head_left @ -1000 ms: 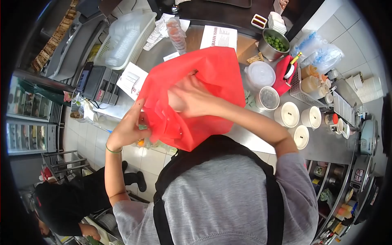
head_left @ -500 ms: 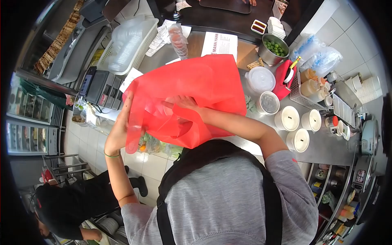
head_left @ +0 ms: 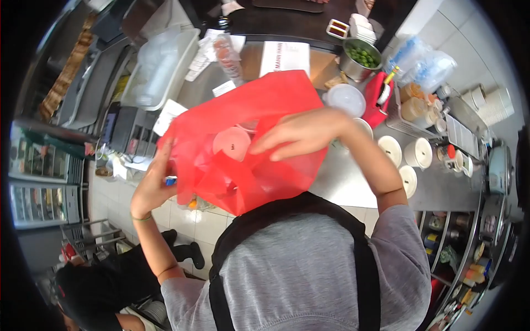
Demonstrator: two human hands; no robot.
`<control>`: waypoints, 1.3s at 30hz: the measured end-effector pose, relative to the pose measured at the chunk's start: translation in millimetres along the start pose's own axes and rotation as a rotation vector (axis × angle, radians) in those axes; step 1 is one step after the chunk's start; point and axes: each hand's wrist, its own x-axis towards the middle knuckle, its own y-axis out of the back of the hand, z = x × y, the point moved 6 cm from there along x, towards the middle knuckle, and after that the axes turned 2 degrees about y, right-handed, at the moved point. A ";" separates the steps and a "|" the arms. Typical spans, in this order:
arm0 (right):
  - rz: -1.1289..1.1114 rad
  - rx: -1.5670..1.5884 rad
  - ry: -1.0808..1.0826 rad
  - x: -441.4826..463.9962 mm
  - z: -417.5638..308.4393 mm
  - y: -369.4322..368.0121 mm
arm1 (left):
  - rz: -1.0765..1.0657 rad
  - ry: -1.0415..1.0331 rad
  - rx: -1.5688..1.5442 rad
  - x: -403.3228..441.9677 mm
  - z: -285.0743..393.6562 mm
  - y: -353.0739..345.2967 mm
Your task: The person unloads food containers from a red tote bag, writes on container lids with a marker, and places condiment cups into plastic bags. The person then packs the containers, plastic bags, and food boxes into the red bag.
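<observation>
A large red fabric carrier bag point(head_left: 276, 94) stands on the metal counter in front of me, its mouth towards me. My left hand point(head_left: 154, 185) is closed on the bag's left edge. Above the right part of the opening is my right hand point(head_left: 303, 132), slightly blurred, fingers stretched and apart, holding nothing. Inside the bag a round tub with a lid point(head_left: 232, 143) shows, tinted red, with a small dark mark on its top. Part of the bag's contents is hidden by its folds and a loose handle point(head_left: 234, 179).
White lidded tubs point(head_left: 418, 153) stand on the right of the counter, near a pot of green limes point(head_left: 360, 58). A basket of sauce bottles point(head_left: 414, 105) is behind them. Plastic containers fill a white basket point(head_left: 185, 69) at left. Another person in black point(head_left: 105, 292) is at lower left.
My right hand has come out of the bag and moved up to the right. The tub inside now shows. The bag's opening has widened, and the camera view has shifted slightly.
</observation>
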 end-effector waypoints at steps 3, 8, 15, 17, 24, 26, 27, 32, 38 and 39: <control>0.199 0.280 -0.140 -88.4 -10.8 30.3 | 0.034 0.059 -0.081 0.7 -4.4 3.0; 0.509 -0.054 -0.980 -225.8 84.7 6.4 | 0.090 -0.021 0.052 11.7 2.5 15.4; 0.548 -0.381 -1.480 -278.6 97.3 -70.8 | 0.318 0.008 0.411 34.4 21.2 39.2; 0.561 -0.256 -1.658 -309.4 99.0 -87.9 | 0.283 0.092 0.346 34.5 18.5 40.9; 0.583 -0.212 -1.577 -321.5 127.0 -132.6 | 0.183 -0.343 0.641 53.6 66.5 12.1; 0.582 -0.295 -1.623 -326.5 133.2 -132.4 | 0.156 -0.300 0.587 57.4 76.1 10.3; 0.571 -0.415 -1.619 -325.5 127.7 -127.1 | 0.058 -0.139 0.488 63.6 79.9 4.1; 0.945 -0.598 -1.113 -252.9 6.2 -13.5 | -0.049 -0.033 0.611 45.8 64.3 28.6; 0.843 -0.431 -0.282 -78.5 -76.4 39.6 | -0.162 -0.139 0.393 60.2 86.5 24.6; 0.769 -0.381 -0.235 -51.4 -75.3 35.0 | -0.173 -0.148 0.337 61.9 86.3 24.2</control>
